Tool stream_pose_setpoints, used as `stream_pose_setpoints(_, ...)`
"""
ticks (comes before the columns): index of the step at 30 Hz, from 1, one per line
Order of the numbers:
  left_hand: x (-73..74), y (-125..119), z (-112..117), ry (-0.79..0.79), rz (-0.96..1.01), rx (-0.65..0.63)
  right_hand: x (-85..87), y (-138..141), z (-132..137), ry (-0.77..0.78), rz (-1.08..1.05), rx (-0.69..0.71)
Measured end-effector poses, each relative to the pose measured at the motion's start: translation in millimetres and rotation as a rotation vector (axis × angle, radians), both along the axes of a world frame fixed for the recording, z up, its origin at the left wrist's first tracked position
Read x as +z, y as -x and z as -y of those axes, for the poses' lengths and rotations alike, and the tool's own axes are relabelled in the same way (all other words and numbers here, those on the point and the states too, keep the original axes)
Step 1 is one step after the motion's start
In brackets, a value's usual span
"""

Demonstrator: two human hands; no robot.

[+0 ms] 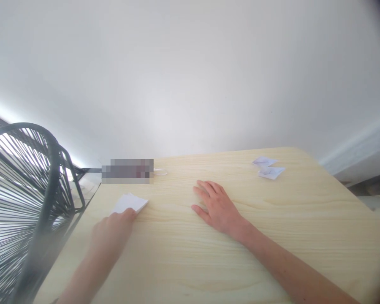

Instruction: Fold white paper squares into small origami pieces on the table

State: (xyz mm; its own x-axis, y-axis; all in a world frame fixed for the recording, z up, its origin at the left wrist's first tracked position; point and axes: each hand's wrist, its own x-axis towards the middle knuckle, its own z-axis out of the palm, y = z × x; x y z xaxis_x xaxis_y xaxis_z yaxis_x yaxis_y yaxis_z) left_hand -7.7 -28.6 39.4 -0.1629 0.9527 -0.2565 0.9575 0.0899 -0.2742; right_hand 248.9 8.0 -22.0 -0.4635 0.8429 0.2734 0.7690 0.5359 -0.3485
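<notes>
On the left side of the table, my left hand [115, 226] grips a white sheet of paper [133, 202] by its near edge, thumb on top. The hand is slightly blurred and covers the paper's lower part. My right hand [218, 207] rests palm down near the middle of the wooden table [183, 257], fingers spread, holding nothing. Beyond it to the right lie two folded white papers, a farther one [264, 161] and a nearer one [271, 172], close together with pointed corners.
A dark woven-cord chair [47, 177] stands against the table's left edge. At the back left, a pixelated patch [126, 172] hides something, with a white loop [161, 172] beside it. A plain pale wall [190, 84] rises behind the table.
</notes>
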Motion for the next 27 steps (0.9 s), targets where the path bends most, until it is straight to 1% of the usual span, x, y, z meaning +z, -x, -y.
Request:
stream_pose_setpoints(6, 0.3, -5.3, 9.7, -0.100, 0.055, 0.062, -1.6, 0.2, -0.8, 0.000, 0.009, 0.005)
stream_pose_setpoints(9, 2.6, -6.9, 9.4, -0.145, 0.136, 0.092, -2.5, -0.3, -1.5, -0.005, 0.011, 0.012)
stream_pose_setpoints(11, 2.3, -6.2, 7.6, -0.143, 0.205, 0.110, -2.9, -0.7, -1.9, -0.013, 0.003, 0.015)
stream_pose_setpoints(15, -6.3, 0.2, 3.7, -0.099, 0.358, 0.087, -3.5, -0.9, -2.1, -0.017, 0.003, 0.017)
stream_pose_setpoints(18, -14.3, 6.9, 2.6, -0.091, 0.416, 0.096, -3.7, -0.5, -2.0, -0.014, 0.010, 0.014)
stream_pose_setpoints(20, -16.5, 10.2, 2.7, -0.091, 0.437, 0.112, -3.8, -0.2, -1.9, -0.013, 0.013, 0.014)
stream_pose_setpoints(23, -11.6, 11.1, 3.6, -0.100, 0.415, 0.122, -3.8, 0.1, -1.8, -0.019, 0.007, 0.016)
stream_pose_setpoints(25, -2.6, 9.0, 4.5, -0.116, 0.354, 0.135, -3.6, 0.1, -1.7, -0.023, -0.001, 0.014)
stream_pose_setpoints(27, 9.9, 4.8, 5.4, -0.145, 0.298, 0.149, -3.2, -0.2, -1.5, -0.022, -0.003, 0.011)
